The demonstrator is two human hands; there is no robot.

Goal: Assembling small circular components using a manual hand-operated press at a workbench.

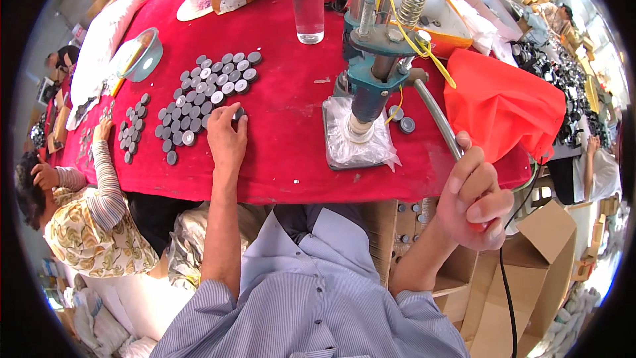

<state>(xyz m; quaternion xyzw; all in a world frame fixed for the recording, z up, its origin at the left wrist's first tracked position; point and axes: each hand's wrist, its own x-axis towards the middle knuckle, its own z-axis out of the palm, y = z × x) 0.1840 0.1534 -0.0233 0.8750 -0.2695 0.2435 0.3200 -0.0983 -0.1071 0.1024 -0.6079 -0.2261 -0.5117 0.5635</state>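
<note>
On the red-covered table, my left hand [227, 138] is closed, with a dark round cap [240, 114] at its thumb and fingertips. Just beyond it spreads a group of grey and black caps [195, 103], some with pale tops. My right hand [478, 200] curls around the end of the metal lever [437, 117], a bit of red showing under the fingers. That lever belongs to a teal hand press [371, 79] with a spring and a yellow cord. Its ram comes down onto a plastic-wrapped base [358, 149]. Two caps [407, 124] lie right of the base.
A lidded clear bottle [309, 10] stands behind the press. Red cloth [500, 103] covers something at right. Further left are a smaller cap group [133, 126], a teal bowl [142, 56] and a co-worker [99, 225] at the table. Cardboard boxes [523, 272] stand below right, with a black cable.
</note>
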